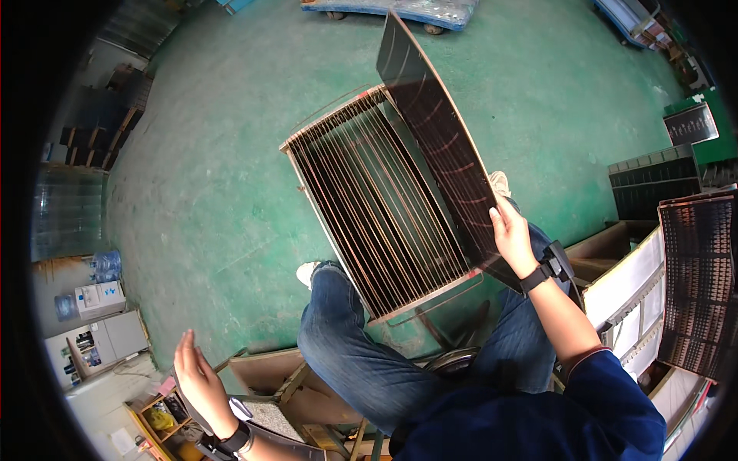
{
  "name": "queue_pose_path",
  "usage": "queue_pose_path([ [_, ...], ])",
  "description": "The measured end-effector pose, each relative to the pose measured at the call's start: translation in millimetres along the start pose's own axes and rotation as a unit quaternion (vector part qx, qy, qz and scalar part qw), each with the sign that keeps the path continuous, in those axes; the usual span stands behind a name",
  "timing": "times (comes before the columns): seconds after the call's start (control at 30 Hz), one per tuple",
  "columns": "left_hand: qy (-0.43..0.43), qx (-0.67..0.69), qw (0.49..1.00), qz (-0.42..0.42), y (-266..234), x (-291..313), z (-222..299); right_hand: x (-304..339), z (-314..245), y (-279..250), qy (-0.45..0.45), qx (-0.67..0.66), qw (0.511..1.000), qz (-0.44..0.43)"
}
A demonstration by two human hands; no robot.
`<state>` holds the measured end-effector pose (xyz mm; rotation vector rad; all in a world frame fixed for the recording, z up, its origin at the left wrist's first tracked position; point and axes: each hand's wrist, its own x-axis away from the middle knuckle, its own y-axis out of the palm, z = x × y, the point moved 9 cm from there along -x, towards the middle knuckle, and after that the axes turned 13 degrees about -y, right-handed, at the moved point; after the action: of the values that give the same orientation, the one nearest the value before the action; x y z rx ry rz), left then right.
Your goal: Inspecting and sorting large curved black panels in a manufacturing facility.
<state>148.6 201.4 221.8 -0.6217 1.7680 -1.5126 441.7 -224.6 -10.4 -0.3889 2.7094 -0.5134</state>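
Observation:
My right hand (511, 238) grips the near edge of a large thin dark panel (438, 115), thumb on its face. The panel has a light edge and faint curved marks, and it stands tilted along the right side of a slotted rack (329, 223). Several thin dark boards (365, 203) stand on edge in the rack, side by side, with a wider gap toward its right. Off at the lower left, well away from the rack, my left hand (201, 384) is raised with its fingers stretched out and nothing in them.
Wooden crates (265, 373) stand by my left leg. To the right are more crates (623, 246) and a stack of dark patterned panels (696, 284). A blue wheeled platform (400, 11) is at the far side of the green floor (207, 169). Cabinets (123, 342) line the left.

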Motion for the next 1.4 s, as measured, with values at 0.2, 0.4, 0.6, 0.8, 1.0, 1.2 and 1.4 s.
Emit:
queue_pose_path([
  [0.2,-0.188,0.528,0.826,-0.061,129.7,5.7,74.8,-14.7,12.8,8.1,-0.008,0.048,0.998,-0.026],
  [0.4,-0.139,0.595,0.744,-0.272,314.3,120.6,255.1,-29.8,13.7,23.5,0.0,0.059,0.996,-0.073],
  [0.6,-0.097,0.516,0.821,-0.225,331.7,159.2,323.0,-33.4,19.8,36.9,0.02,0.109,0.992,-0.066],
  [0.8,-0.055,0.358,0.907,-0.216,335.9,153.6,365.6,-28.1,49.1,73.3,0.057,0.152,0.982,-0.097],
  [1.0,-0.055,0.234,0.93,-0.276,361.6,175.7,387.2,-0.9,90.7,90.7,0.025,0.216,0.956,-0.198],
  [1.2,-0.059,0.242,0.936,-0.249,360.5,178.5,386.1,23.9,83.4,76.6,0.01,0.175,0.965,-0.196],
  [1.4,0.017,0.337,0.914,-0.224,321.0,164.5,403.3,50.9,70.4,43.2,0.067,0.123,0.965,-0.223],
])
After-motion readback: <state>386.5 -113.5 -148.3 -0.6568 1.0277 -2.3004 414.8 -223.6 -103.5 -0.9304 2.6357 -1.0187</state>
